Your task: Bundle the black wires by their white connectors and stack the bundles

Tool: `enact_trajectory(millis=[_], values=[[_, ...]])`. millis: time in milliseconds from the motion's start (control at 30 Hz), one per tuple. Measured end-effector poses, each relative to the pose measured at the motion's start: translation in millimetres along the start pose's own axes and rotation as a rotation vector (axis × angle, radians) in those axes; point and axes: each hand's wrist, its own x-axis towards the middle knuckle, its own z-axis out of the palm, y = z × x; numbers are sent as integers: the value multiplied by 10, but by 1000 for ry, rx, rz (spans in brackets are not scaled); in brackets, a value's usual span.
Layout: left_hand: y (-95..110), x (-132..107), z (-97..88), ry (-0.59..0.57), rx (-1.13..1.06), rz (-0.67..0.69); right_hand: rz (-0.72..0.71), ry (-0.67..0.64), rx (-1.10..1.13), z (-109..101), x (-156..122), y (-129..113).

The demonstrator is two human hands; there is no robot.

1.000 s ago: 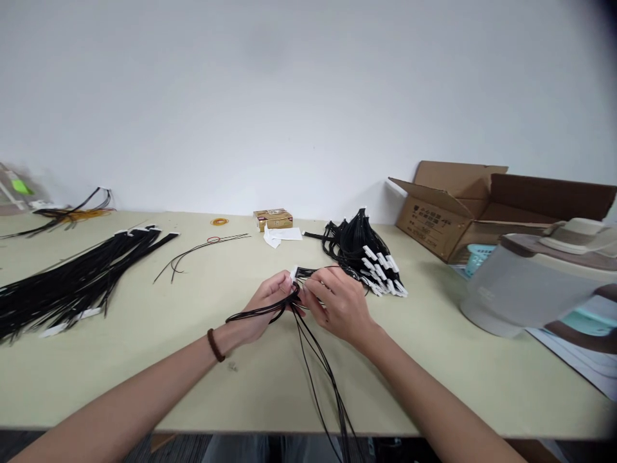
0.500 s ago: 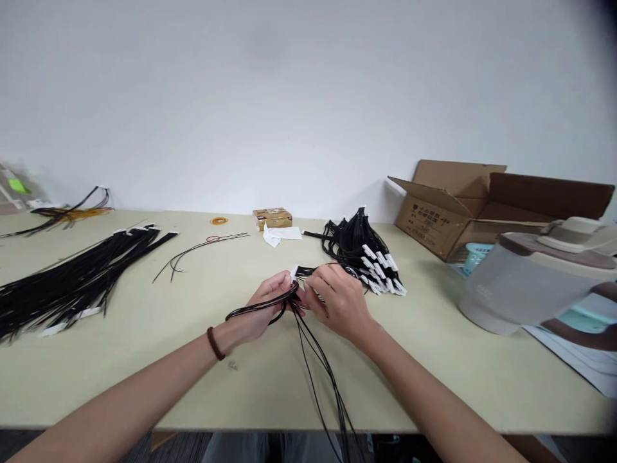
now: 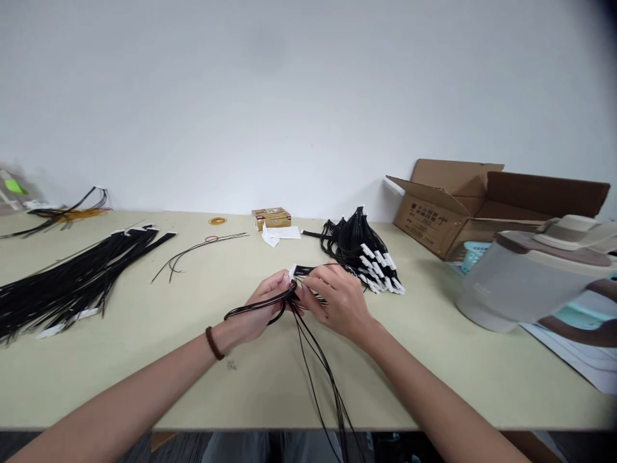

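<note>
Near the middle of the table, my left hand (image 3: 264, 307) is closed around a black wire harness (image 3: 315, 350) just below its white connector (image 3: 292, 272). Looped wires stick out to the left over that wrist, and loose ends hang down past the table's front edge. On the other side, my right hand (image 3: 337, 297) pinches the harness wires close to the connector; its fingertips partly hide what they grip. Behind it lies a pile of black wire harnesses (image 3: 354, 241) with white connectors facing right.
More black harnesses (image 3: 81, 273) spread over the left of the table (image 3: 193, 392). Some loose wires (image 3: 186, 251), a yellow coil (image 3: 217, 220), a small gold box (image 3: 271, 217) and white paper (image 3: 284, 233) lie farther back. An open carton (image 3: 429, 222) and a large pitcher (image 3: 520, 283) stand right.
My hands keep nearly the same hold on the harness; the right fingers have shifted very slightly. The whole view has moved a little.
</note>
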Motion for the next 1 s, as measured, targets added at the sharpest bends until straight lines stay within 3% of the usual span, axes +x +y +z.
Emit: enact_trajectory(millis=[1000], values=[[8,-10,-20,-18,69,20,-3,-25,7,21,-37,22]])
